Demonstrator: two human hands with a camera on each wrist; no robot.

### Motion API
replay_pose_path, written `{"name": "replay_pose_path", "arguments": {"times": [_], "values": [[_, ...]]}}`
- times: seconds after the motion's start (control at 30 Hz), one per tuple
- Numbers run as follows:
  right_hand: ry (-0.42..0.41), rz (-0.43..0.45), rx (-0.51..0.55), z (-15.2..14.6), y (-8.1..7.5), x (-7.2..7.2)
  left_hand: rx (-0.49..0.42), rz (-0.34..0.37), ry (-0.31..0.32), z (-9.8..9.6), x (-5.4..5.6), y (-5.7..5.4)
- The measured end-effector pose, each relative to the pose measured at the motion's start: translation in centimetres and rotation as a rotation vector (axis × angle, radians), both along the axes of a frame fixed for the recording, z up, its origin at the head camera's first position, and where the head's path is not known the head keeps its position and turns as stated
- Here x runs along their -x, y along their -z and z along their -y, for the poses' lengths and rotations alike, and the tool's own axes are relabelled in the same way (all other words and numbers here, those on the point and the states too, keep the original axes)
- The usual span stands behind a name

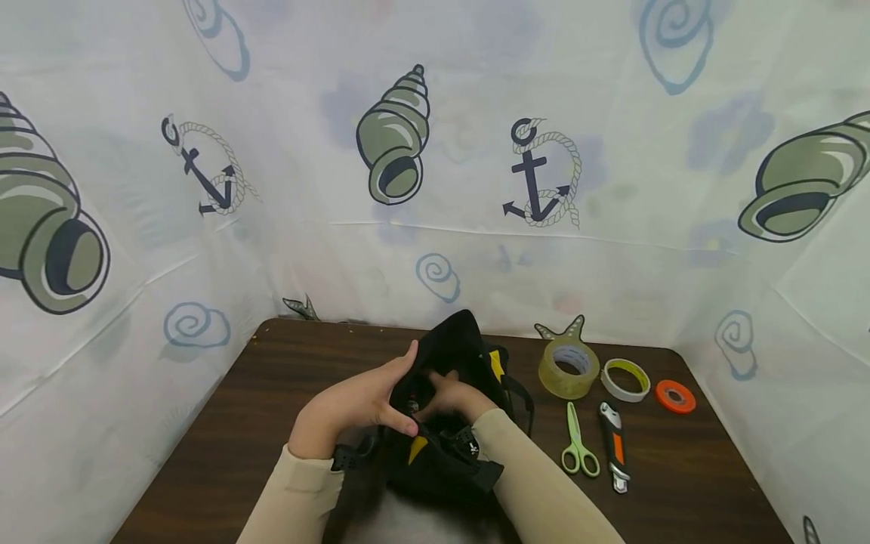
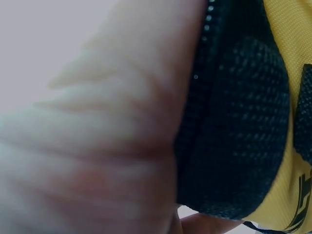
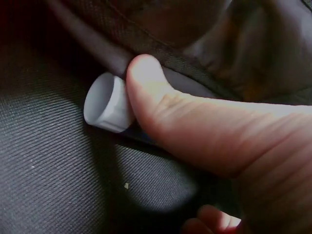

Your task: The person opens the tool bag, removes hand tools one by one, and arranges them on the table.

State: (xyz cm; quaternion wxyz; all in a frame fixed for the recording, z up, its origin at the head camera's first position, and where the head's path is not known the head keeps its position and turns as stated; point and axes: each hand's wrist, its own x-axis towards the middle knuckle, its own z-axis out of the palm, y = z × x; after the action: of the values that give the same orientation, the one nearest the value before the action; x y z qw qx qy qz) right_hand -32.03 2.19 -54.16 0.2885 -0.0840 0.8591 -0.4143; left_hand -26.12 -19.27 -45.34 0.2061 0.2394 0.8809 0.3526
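A black bag with yellow patches (image 1: 442,472) lies on the table with its mouth spread. My left hand (image 1: 356,397) holds the bag's left side by the rim, thumb toward the front. The left wrist view shows that hand (image 2: 102,117) against the black zipper edge (image 2: 195,97) and yellow cloth (image 2: 287,39). My right hand (image 1: 455,397) reaches inside the bag. In the right wrist view, the right thumb (image 3: 151,97) presses on a tube with a hollow white end (image 3: 109,105) and a dark blue body, mostly hidden under the hand.
Right of the bag lie clear packing tape (image 1: 571,370), a white tape roll (image 1: 625,380), a small orange roll (image 1: 675,396), green-handled scissors (image 1: 575,446) and a utility knife (image 1: 615,446). A patterned curtain (image 1: 476,264) stands behind the brown table (image 1: 272,378).
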Motion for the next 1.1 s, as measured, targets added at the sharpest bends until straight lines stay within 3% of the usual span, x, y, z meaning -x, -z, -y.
{"name": "replay_pose_path", "arguments": {"times": [0.7,0.93,1.1], "values": [[0.005,-0.027,-0.002,-0.7,0.4,0.6,-0.025,0.012,0.012,0.0,0.4,0.4],[-0.045,-0.033,0.104,-1.5,0.2,0.6,-0.019,0.011,0.002,-0.1,0.3,0.2],[-0.076,0.012,0.204,-2.0,0.1,0.5,0.004,0.009,-0.013,0.0,0.2,0.2]]}}
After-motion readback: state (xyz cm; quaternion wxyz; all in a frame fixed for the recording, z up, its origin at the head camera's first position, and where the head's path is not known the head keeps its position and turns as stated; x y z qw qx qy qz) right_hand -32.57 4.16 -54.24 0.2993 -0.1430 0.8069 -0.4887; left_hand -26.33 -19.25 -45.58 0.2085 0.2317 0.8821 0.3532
